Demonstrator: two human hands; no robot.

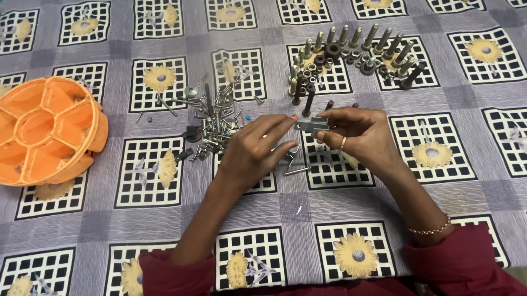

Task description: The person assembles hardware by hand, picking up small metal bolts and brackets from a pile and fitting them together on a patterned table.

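Note:
A small grey metal bracket (311, 125) is held above the table between both hands. My left hand (253, 150) pinches its left end with thumb and forefinger. My right hand (359, 134), with a ring on one finger, grips its right end. Below the hands lie another bent metal piece (291, 155) and a thin screw (296, 171) on the cloth. A heap of small screws and nails (214, 117) lies just left of my left hand.
An orange round tray with several compartments (37, 131) sits tilted at the left. Large bolts and nuts (349, 56) stand in rows at the back, right of centre. A patterned grey cloth with flowers (433, 175) covers the table.

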